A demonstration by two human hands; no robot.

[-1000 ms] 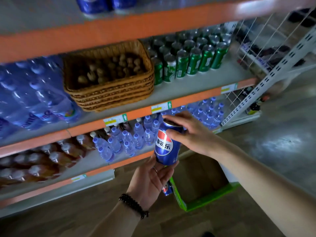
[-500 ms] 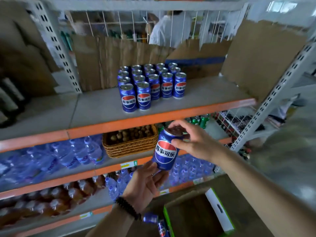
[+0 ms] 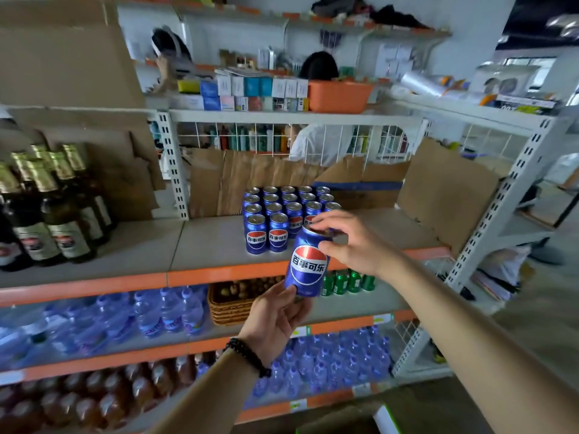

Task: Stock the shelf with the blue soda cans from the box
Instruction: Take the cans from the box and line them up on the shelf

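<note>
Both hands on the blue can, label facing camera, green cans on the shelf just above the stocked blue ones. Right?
Not quite. The head view shows the green cans one shelf below the stocked blue cans, not above. The rest holds: left hand and right hand on the blue can, label facing camera.

- White metal racks (image 3: 513, 195) with orange edges (image 3: 94, 285) fill the room.
- Brown cardboard sheets (image 3: 250, 180) line a wire grille (image 3: 282, 136).
- Grey floor (image 3: 539, 308) to the right.
- White wall (image 3: 470, 14) behind.
</note>
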